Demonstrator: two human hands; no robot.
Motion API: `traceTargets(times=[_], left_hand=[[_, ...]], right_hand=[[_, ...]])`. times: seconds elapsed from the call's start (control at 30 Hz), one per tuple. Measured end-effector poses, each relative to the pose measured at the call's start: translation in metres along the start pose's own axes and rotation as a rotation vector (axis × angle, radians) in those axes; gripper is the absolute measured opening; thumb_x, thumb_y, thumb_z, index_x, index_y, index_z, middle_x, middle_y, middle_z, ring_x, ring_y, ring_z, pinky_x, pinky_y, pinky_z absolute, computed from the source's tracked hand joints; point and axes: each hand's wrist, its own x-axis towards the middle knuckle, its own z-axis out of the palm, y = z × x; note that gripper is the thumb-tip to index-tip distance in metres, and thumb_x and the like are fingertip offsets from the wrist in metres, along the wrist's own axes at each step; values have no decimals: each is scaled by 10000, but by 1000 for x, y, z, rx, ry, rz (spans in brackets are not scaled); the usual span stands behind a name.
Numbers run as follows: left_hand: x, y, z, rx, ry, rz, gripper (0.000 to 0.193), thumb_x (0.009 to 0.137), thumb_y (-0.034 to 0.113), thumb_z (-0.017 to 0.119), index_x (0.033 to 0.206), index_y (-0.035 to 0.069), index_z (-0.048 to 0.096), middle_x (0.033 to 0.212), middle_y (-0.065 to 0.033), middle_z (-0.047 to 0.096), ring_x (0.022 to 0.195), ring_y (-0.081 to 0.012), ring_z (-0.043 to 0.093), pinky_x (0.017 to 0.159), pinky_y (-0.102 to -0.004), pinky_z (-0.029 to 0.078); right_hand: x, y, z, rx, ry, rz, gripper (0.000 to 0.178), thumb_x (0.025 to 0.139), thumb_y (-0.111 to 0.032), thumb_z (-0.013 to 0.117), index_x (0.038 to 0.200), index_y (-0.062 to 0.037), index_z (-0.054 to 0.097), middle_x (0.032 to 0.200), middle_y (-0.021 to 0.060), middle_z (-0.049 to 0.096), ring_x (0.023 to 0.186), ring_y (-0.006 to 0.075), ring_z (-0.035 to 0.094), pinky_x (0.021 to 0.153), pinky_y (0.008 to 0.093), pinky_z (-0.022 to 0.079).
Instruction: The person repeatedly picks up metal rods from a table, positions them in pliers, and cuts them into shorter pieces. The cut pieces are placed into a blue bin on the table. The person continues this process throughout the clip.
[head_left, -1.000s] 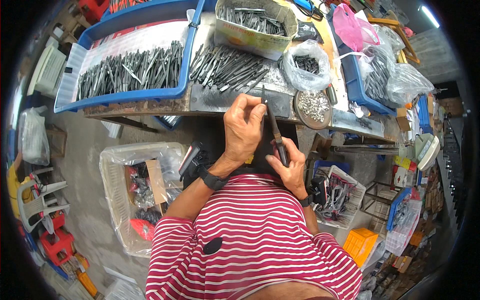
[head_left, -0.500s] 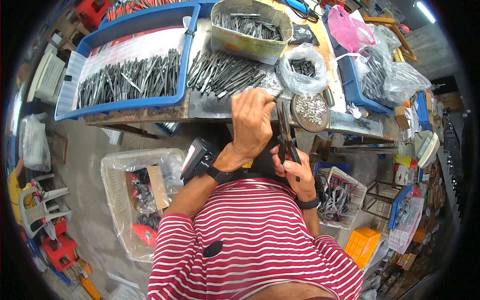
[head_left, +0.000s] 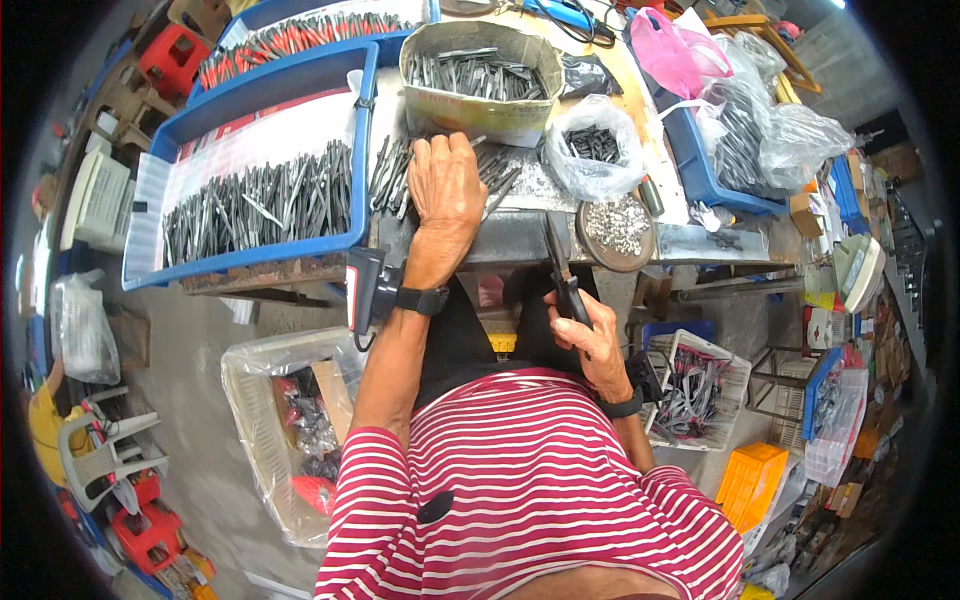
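Note:
My left hand [head_left: 446, 185] is over a pile of thin dark metal strips [head_left: 392, 180] on the bench, just in front of a cardboard box. Its fingers curl downward, and their tips are hidden, so what they hold cannot be made out. In my right hand [head_left: 595, 340] is a pair of pliers [head_left: 567, 288] with dark handles, its jaws pointing up toward the bench edge. A round dish [head_left: 618, 262] of small silvery pieces sits beyond the pliers to the right. Behind it stands a clear plastic bag [head_left: 610, 175] of short dark parts.
A blue tray [head_left: 366, 180] of upright dark strips stands at left, with red-handled pieces behind it. The cardboard box [head_left: 480, 118] holds more strips. At right are a blue crate [head_left: 735, 198] and a pink bag [head_left: 672, 55]. Lined baskets [head_left: 250, 420] flank me on the floor.
My left hand has moved from beside the pliers up and left onto the strip pile. My right hand has stayed low with the pliers, whose jaws look closer together. The view has shifted slightly.

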Motion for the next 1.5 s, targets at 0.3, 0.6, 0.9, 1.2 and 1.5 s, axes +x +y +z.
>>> traceTargets(times=[0.3, 0.6, 0.9, 1.2, 1.5], left_hand=[[-1, -5, 2, -60, -91, -55, 160, 758, 69, 620, 883, -14, 567, 839, -217, 573, 782, -391, 590, 704, -468, 482], [6, -19, 6, -140, -139, 3, 137, 740, 80, 595, 841, -3, 552, 817, -195, 576, 806, -387, 573, 723, -473, 464], [3, -15, -2, -155, -251, -40, 185, 759, 94, 592, 918, 1, 575, 916, -205, 600, 863, -400, 582, 746, -489, 463], [-3, -13, -6, -269, -208, -45, 182, 748, 64, 616, 920, 8, 591, 898, -198, 638, 868, -381, 599, 756, -453, 460], [-6, -5, -24, -309, -93, -64, 192, 818, 20, 557, 1000, 44, 503, 799, -239, 624, 764, -419, 613, 643, -483, 457]], right_hand=[[13, -10, 4, -188, -83, -98, 461, 789, -317, 698, 1085, 18, 582, 783, 26, 520, 693, 98, 469, 609, 258, 394], [21, -14, 5, -248, -148, -80, 470, 781, -335, 699, 1062, 24, 587, 775, 32, 534, 711, 108, 494, 631, 266, 413], [25, -16, 4, -213, -151, -78, 474, 782, -347, 702, 1047, 30, 591, 754, 25, 542, 683, 105, 494, 618, 253, 401], [25, -18, 3, -152, -83, -151, 489, 764, -371, 664, 1053, 17, 602, 764, 4, 529, 650, 76, 454, 584, 228, 356], [30, -23, -4, -119, -64, -169, 438, 787, -241, 709, 1075, 56, 564, 869, 60, 548, 784, 116, 515, 714, 252, 437]])
